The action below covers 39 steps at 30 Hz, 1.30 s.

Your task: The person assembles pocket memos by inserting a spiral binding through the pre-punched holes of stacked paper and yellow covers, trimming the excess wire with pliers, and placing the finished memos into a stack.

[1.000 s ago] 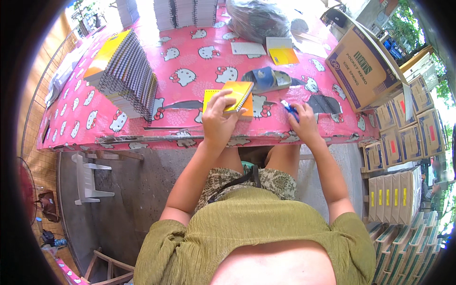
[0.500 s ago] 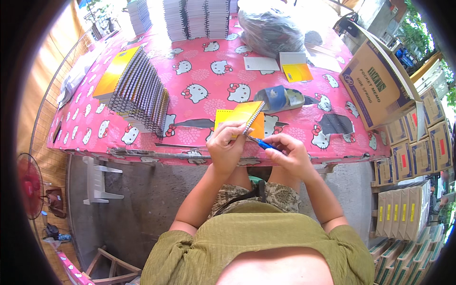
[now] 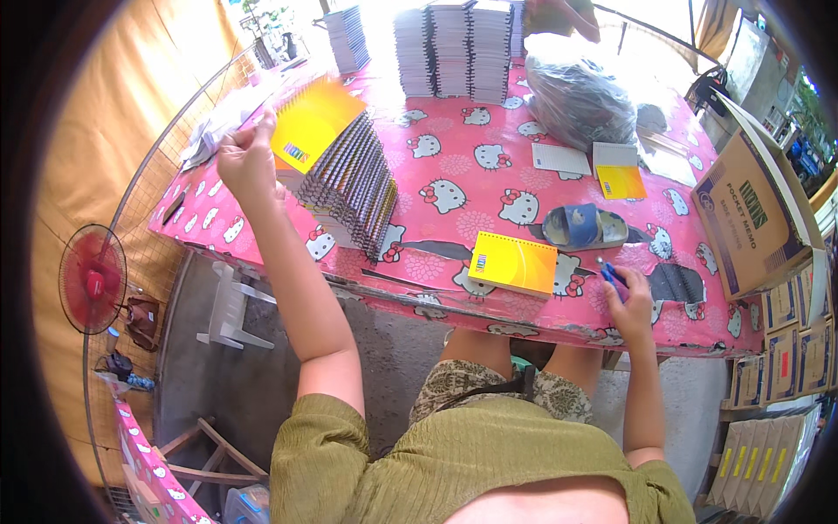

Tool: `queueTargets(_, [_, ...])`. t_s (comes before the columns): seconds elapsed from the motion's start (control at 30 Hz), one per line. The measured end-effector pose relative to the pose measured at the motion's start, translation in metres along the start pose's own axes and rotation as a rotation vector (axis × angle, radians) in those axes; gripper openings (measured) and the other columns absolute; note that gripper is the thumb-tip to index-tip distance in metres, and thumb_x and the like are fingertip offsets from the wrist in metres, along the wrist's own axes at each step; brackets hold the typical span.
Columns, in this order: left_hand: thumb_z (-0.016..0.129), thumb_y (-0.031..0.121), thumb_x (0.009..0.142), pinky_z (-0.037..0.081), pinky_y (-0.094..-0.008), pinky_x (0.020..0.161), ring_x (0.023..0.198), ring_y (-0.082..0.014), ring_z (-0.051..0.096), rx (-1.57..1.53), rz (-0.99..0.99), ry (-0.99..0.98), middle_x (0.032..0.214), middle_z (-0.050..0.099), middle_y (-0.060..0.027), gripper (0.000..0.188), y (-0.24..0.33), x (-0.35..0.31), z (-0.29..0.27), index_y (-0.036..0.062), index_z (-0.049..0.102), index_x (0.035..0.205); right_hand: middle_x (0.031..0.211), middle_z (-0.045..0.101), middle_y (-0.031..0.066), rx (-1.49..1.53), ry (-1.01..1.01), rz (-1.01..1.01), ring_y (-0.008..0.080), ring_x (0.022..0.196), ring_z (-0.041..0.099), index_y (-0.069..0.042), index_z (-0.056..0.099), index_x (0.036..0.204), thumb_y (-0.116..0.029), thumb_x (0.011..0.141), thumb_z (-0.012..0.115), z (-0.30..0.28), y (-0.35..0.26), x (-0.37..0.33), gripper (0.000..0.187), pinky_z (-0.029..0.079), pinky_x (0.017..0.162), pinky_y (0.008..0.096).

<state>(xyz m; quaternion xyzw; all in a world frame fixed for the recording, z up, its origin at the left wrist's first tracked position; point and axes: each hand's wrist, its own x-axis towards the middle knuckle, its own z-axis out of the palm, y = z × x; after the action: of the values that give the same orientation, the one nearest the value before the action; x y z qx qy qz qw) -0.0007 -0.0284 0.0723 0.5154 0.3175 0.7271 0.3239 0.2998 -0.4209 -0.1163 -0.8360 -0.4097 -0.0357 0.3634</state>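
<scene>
My left hand (image 3: 247, 166) is at the far left, its fingers closed on the left edge of a yellow spiral notebook (image 3: 307, 131). That notebook lies over a tall slanted stack of spiral notebooks (image 3: 356, 188), and its far edge is smeared by motion. My right hand (image 3: 632, 304) is low over the table's front right, wrapped round blue-handled pliers (image 3: 612, 274) whose tips point up and left. Between my hands a yellow notebook (image 3: 512, 265) lies flat near the table edge, with punched holes along its top and no coil seen.
Behind it sits a blue sandal (image 3: 572, 227). White coil-bound stacks (image 3: 451, 52) and a grey plastic bag (image 3: 580, 92) stand at the back, near another person's arm (image 3: 572, 17). A small yellow pad (image 3: 621, 182) lies right, before an open carton (image 3: 755, 210).
My left hand has carried the coiled notebook from the front middle to the stack at left. The pliers have left its coil and moved right in my right hand. The view has swung left.
</scene>
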Motion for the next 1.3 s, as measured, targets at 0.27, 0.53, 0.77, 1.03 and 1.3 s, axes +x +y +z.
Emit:
queueTargets(0.27, [0.072, 0.011, 0.077, 0.045, -0.024, 0.062, 0.067, -0.0108, 0.052, 0.231, -0.007, 0.0, 0.076, 0.056, -0.0024, 0.018, -0.093, 0.025, -0.011, 0.0031, 0.056, 0.083, 0.118, 0.055, 0.0246, -0.185, 0.197, -0.029, 0.0376, 0.112, 0.052, 0.0, 0.063, 0.1, -0.028, 0.076, 0.073, -0.021, 0.049, 0.026, 0.038, 0.041, 0.093, 0.0428])
queueTargets(0.53, [0.066, 0.007, 0.084, 0.05, -0.0275, 0.081, 0.089, -0.0184, 0.062, 0.193, 0.128, -0.105, 0.101, 0.064, -0.014, 0.023, -0.074, 0.049, -0.036, -0.0035, 0.055, 0.101, 0.092, 0.063, 0.0157, -0.368, 0.131, 0.215, 0.0322, 0.091, 0.061, -0.003, 0.069, 0.088, -0.019, 0.075, 0.073, -0.059, 0.102, 0.063, 0.021, 0.048, 0.08, 0.0413])
queueTargets(0.77, [0.058, 0.007, 0.087, 0.046, -0.0307, 0.088, 0.101, -0.02, 0.06, 0.016, 0.221, -0.918, 0.116, 0.062, -0.0143, 0.032, 0.02, -0.142, 0.049, -0.0008, 0.059, 0.118, 0.094, 0.062, 0.0177, -0.411, 0.099, 0.201, 0.0337, 0.089, 0.062, -0.003, 0.068, 0.094, -0.014, 0.077, 0.069, -0.041, 0.082, 0.062, 0.02, 0.049, 0.08, 0.0416])
queueTargets(1.03, [0.072, 0.012, 0.077, 0.052, -0.0308, 0.073, 0.081, -0.0217, 0.067, 0.521, -0.284, -1.537, 0.093, 0.069, -0.0118, 0.021, -0.077, -0.235, 0.113, 0.0057, 0.07, 0.098, 0.085, 0.064, 0.0102, 0.268, -0.052, -0.139, 0.0227, 0.072, 0.063, -0.004, 0.07, 0.094, -0.01, 0.075, 0.072, 0.007, -0.038, 0.034, 0.02, 0.05, 0.066, 0.0326])
queueTargets(1.3, [0.072, 0.011, 0.072, 0.046, -0.0364, 0.078, 0.075, -0.0256, 0.064, 0.17, 0.326, -1.303, 0.079, 0.067, -0.0102, 0.012, -0.032, -0.228, 0.082, 0.0065, 0.069, 0.083, 0.081, 0.062, 0.0061, 0.348, -0.031, -0.117, 0.015, 0.066, 0.058, -0.005, 0.071, 0.091, -0.006, 0.071, 0.075, -0.007, -0.067, 0.042, 0.02, 0.048, 0.062, 0.0282])
